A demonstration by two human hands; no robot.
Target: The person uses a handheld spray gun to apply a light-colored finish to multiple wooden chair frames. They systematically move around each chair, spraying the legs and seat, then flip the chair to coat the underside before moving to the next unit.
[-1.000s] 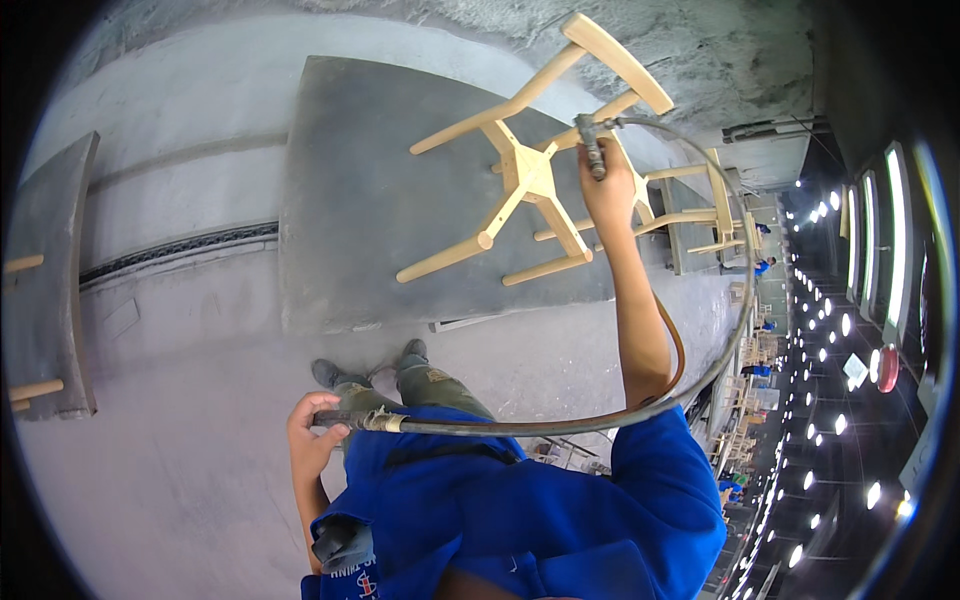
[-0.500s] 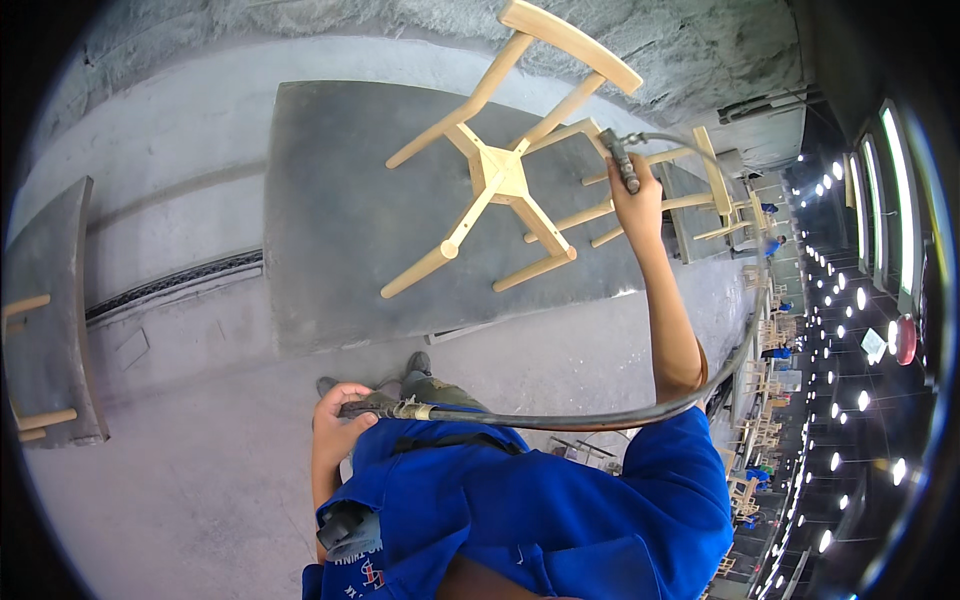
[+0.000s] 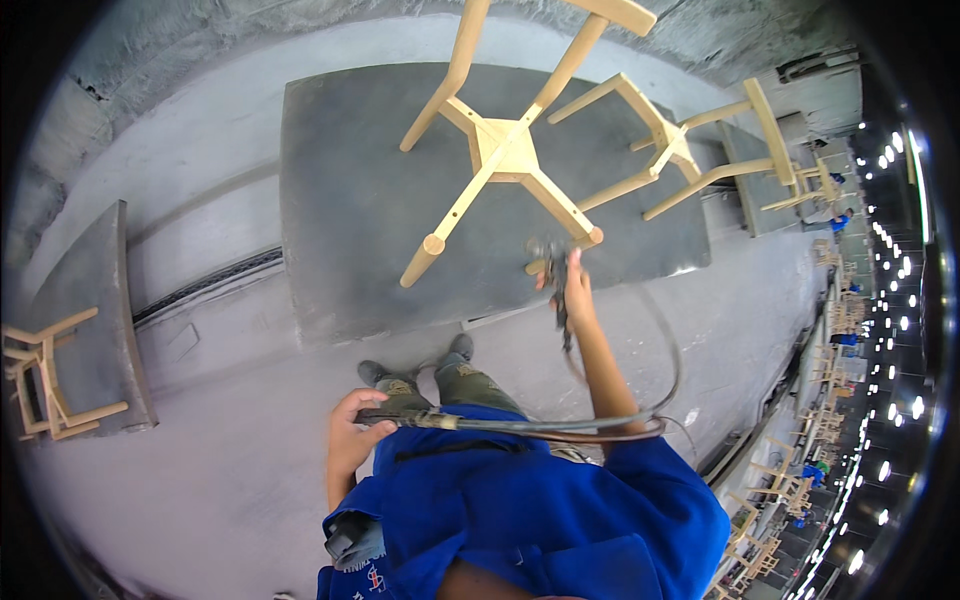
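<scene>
My right hand [image 3: 577, 295] is wrapped round a dark spray gun [image 3: 560, 312], blurred at its head, beside the near right leg of a pale wooden chair frame [image 3: 510, 150]. The gun looks very close to that leg; I cannot tell whether they touch. The chair lies seatless on a large dark-grey table [image 3: 350, 200], its legs pointing toward me. At my waist, my left hand [image 3: 355, 432] grips a dark hose [image 3: 480, 424] near a taped joint. Hoses loop from there round my right forearm.
A second chair frame [image 3: 670, 140] lies farther right on the table. At the far left, another chair frame [image 3: 48, 370] rests on a separate grey board [image 3: 120, 320]. A rough wall [image 3: 250, 40] runs behind. More chairs and people in blue line the distant right.
My right hand has swung down and left with the spray gun, from beyond the chair to its near right leg. The left hand keeps its hold. The view has shifted slightly.
</scene>
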